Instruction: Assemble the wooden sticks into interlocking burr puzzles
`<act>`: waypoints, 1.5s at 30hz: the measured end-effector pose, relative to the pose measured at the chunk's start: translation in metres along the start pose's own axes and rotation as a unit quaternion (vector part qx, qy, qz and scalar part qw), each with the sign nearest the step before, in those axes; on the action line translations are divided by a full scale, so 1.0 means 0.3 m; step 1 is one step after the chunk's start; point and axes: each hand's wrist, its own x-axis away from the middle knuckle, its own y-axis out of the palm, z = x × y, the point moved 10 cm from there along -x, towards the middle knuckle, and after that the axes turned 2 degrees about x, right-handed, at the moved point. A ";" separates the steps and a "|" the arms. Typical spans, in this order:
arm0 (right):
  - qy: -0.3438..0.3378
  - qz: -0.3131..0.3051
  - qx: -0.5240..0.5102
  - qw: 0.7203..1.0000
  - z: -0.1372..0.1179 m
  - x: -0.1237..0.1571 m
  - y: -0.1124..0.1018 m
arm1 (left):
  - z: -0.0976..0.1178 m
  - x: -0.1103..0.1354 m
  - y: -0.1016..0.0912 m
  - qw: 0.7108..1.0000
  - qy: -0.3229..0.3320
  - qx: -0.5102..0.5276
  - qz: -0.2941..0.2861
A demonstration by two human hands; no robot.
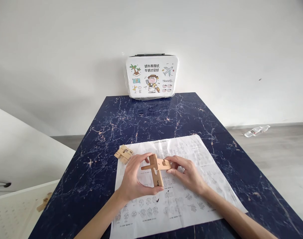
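Over a printed paper sheet (pixel 191 205), both hands hold notched wooden puzzle pieces. My left hand (pixel 135 181) grips an upright wooden puzzle piece (pixel 157 179) by its two ends, thumb below and fingers above; a dark mark shows near its lower end. My right hand (pixel 188 172) pinches the right end of a second wooden piece (pixel 163 164), which lies crosswise against the first. A slim wooden end sticks out to the left of the crossing. How far the pieces interlock I cannot tell. Beside my left hand rests a wooden block assembly (pixel 124 154), at the sheet's upper left corner.
A white case with cartoon prints (pixel 152 78) stands against the wall on the far edge of the dark blue marbled table (pixel 146 122). At lower left is a white basket (pixel 14 212) with wooden pieces (pixel 44 201). A clear plastic bottle (pixel 257 130) lies on the floor at right.
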 end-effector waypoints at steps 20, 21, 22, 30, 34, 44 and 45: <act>0.123 0.099 0.040 0.987 0.104 0.007 -0.086 | -0.016 0.003 -0.021 1.000 -0.006 -0.011 0.020; 0.121 0.104 0.077 0.984 0.104 0.008 -0.091 | -0.009 0.002 -0.022 1.000 0.001 -0.016 0.022; 0.113 0.102 0.112 0.982 0.100 0.007 -0.090 | -0.002 0.002 -0.020 1.000 0.010 -0.022 0.020; 0.002 0.070 0.248 0.966 0.017 0.000 -0.043 | 0.011 0.015 0.039 0.997 0.039 -0.056 -0.039; -0.088 0.036 0.146 0.985 -0.068 0.006 -0.030 | -0.014 0.018 0.042 0.997 0.013 -0.058 -0.041; -0.183 0.043 0.164 0.968 -0.149 0.029 0.001 | -0.030 0.032 0.103 0.990 -0.014 -0.025 -0.138; -0.180 0.054 0.169 0.968 -0.152 0.028 -0.004 | -0.033 0.035 0.108 0.989 -0.019 -0.016 -0.147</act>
